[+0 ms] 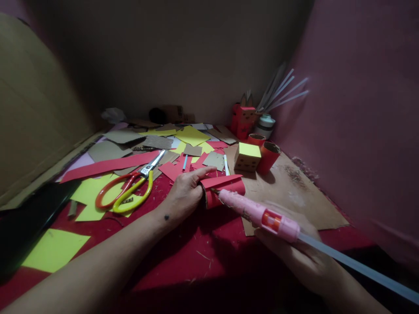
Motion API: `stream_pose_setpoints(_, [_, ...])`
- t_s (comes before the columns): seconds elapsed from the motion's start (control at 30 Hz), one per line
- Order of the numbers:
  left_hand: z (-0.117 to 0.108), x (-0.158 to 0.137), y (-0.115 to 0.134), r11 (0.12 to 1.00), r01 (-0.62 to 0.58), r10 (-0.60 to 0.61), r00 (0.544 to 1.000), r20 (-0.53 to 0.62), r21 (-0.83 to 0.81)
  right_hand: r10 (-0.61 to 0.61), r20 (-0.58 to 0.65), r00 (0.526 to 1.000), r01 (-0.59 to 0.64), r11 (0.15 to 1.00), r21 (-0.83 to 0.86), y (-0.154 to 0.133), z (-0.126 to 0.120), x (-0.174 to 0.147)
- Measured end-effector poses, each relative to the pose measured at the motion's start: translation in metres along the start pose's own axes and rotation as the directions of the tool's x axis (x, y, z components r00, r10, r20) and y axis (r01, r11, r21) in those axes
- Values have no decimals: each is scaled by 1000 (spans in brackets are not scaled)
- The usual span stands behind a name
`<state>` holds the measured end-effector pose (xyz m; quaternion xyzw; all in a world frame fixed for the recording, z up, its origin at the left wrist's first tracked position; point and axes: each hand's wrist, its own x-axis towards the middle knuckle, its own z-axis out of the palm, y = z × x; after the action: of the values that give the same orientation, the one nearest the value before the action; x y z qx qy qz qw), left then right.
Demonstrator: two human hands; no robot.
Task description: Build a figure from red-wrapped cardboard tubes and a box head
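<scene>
My right hand (pixel 304 253) grips a pink hot glue gun (pixel 242 205), with a long pale glue stick (pixel 356 261) running out of its back end. The gun's nozzle points at a cardboard tube (pixel 225 187) partly wrapped in red paper, lying on its side on the red cloth. Whether the tip touches the paper I cannot tell. My left hand (pixel 188 188) holds the tube's left end, its index finger stretched along the loose upper edge of the red paper. The trigger side of the gun is hidden in my right palm.
Red-and-yellow-handled scissors (pixel 144 174) lie left among paper and cardboard scraps. A small box with a yellow top (pixel 248 157) and red-wrapped tubes (pixel 269 156) stand on a cardboard sheet (pixel 294 200). Behind them are a jar (pixel 265 126) and several glue sticks (pixel 286 89) beside the wall.
</scene>
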<state>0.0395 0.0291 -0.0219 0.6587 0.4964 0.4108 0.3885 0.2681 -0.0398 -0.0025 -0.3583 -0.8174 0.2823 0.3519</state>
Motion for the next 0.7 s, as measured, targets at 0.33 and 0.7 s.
stream_pose_setpoints(0.33, [2,-1,-2,991,58,-55,998,35,-120,23,-44,999,-23,1000,3,5,0,-8])
stream_pose_setpoints(0.7, [2,-6,9,991,77,-72,996,49,-113,82,-42,996,-80,995,57,10,-2,-12])
